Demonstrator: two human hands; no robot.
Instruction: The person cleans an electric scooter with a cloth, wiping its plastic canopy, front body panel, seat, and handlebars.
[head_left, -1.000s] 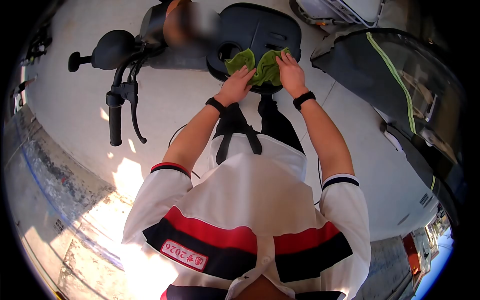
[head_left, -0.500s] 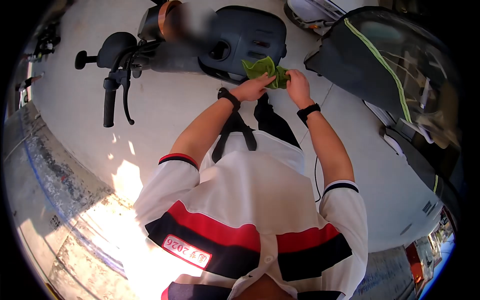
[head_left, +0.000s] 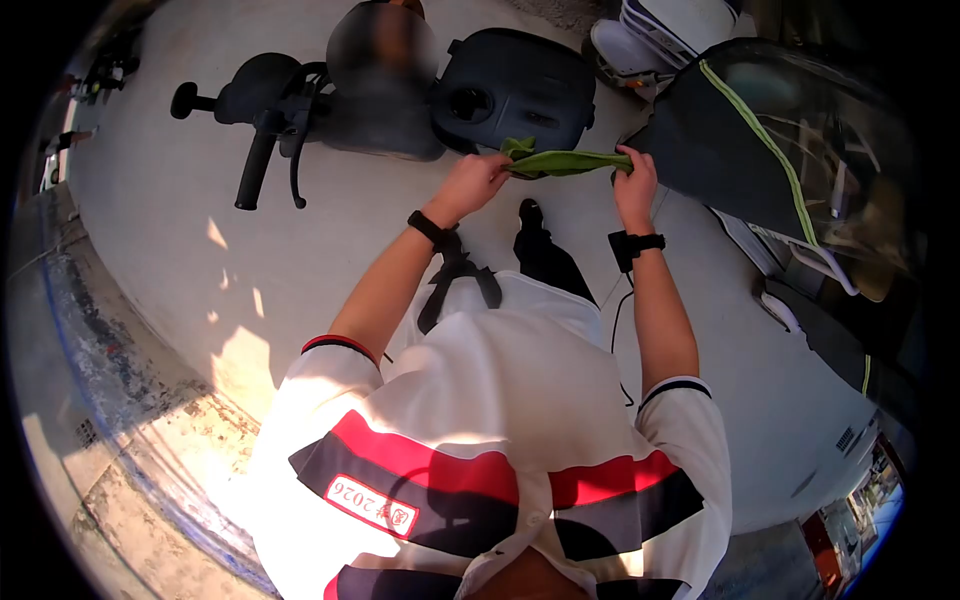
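Observation:
A green cloth (head_left: 570,163) is pulled out lengthwise between my two hands, with a bunched fold at its left end. My left hand (head_left: 474,186) pinches that left end, fingers closed. At the other end, my right hand (head_left: 637,186) grips the cloth near its corner. Just beyond the cloth lies a black plastic body part (head_left: 530,95) of a scooter, with a round opening in it; the cloth overlaps its near edge in this view.
The scooter's handlebar grip (head_left: 257,165) and brake lever (head_left: 297,178) reach out on the left. At right stands another vehicle under a dark cover (head_left: 700,130) with a yellow-green strip. A thin black cable (head_left: 615,340) hangs near my right forearm.
My hands have moved apart, drawing the bunched cloth into a long strip. The scooter appears shifted right and lower on the left side as my view moved.

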